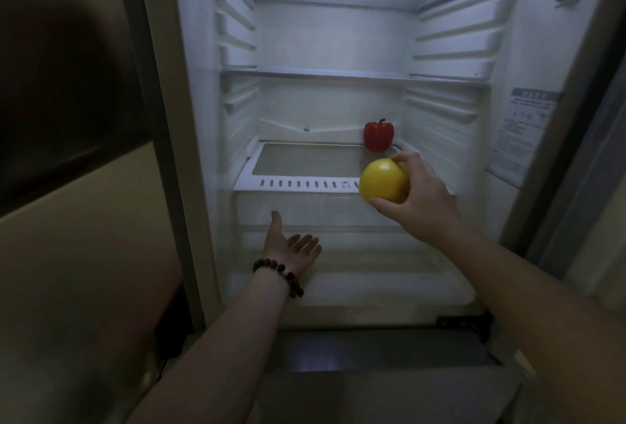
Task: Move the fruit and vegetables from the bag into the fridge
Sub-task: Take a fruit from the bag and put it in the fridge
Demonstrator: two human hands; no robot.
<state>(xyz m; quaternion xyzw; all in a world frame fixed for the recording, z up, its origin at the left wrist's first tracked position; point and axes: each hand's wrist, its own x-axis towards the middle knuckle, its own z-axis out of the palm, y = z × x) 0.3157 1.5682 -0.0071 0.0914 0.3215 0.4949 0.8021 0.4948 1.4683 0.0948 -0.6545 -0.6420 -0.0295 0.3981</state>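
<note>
The fridge [196,84] stands open, white and smooth inside, with ribbed plastic side walls; a thin flat shelf [315,74] crosses the upper part; lower down sits a glass shelf [305,183] with a white plastic frame and a row of small slots along its front edge. A shiny red pepper [378,136] with a dark curved stem stands upright at the back right corner of that glass shelf. The right hand [420,200] grips a round, smooth yellow fruit [383,180] with thumb below and fingers on top, held in the air just in front of the right end of the glass shelf, near the pepper but not touching it. The left hand [292,245] is loose and holds nothing, palm up, fingers spread, low in front of the clear drawer [305,217]; a bracelet [278,271] of dark round beads circles its wrist.
</note>
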